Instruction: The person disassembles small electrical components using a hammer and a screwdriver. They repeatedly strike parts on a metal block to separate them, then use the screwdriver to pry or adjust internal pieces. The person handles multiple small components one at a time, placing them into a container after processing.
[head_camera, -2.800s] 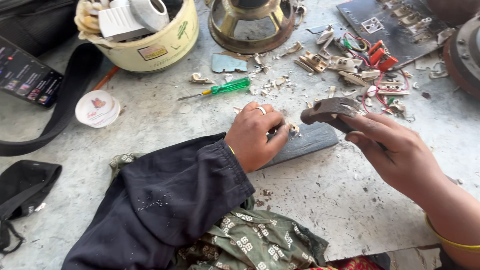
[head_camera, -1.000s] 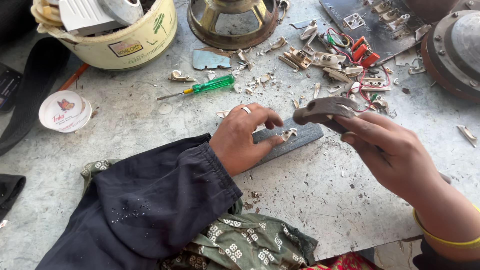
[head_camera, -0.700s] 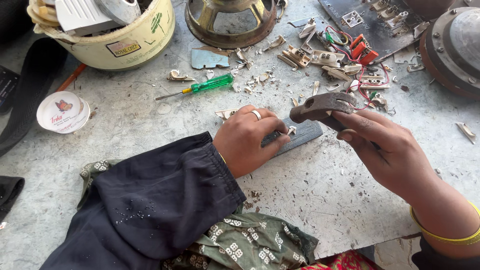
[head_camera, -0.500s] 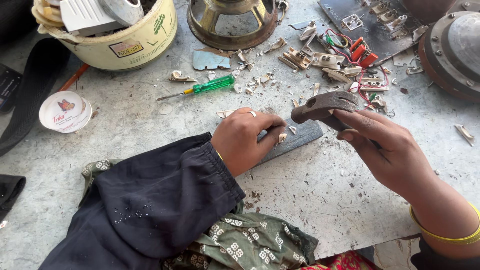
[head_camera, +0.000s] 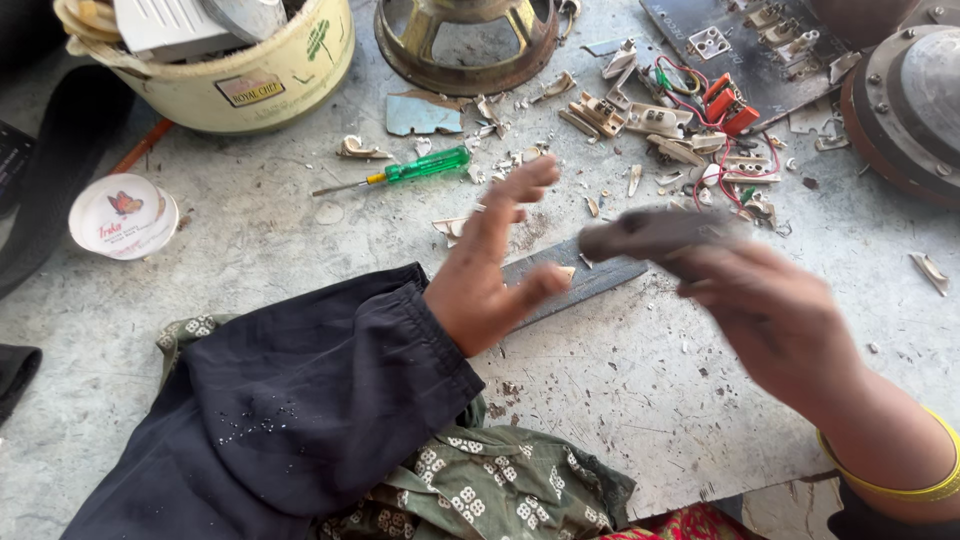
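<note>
Fingers of my left hand (head_camera: 495, 265) spread wide, lifted, gripping nothing; thumb tip rests by a pale chip on the file (head_camera: 570, 280), a flat dark bar lying on the slab (head_camera: 640, 400). Dark sleeve (head_camera: 300, 400) runs back to the near left. Right hand (head_camera: 770, 315) blurred, closed round a dark grey tool (head_camera: 650, 232), its head poking left just above the file's far end; yellow bangle (head_camera: 900, 480) at that wrist.

Beyond the left fingertips: pale plastic shards (head_camera: 500, 160) scattered, then a green screwdriver (head_camera: 420, 168), tip pointing left. Farther right, a heap of switch parts (head_camera: 690, 130) with red wires. Far centre, a brass ring frame (head_camera: 465, 45). Far left, a cream bucket (head_camera: 240, 70) full of scrap. Left, a small white tub (head_camera: 122, 215), lid on. Far right edge, a round rusty metal disc (head_camera: 910, 100). Near me, patterned green cloth (head_camera: 500, 490).
</note>
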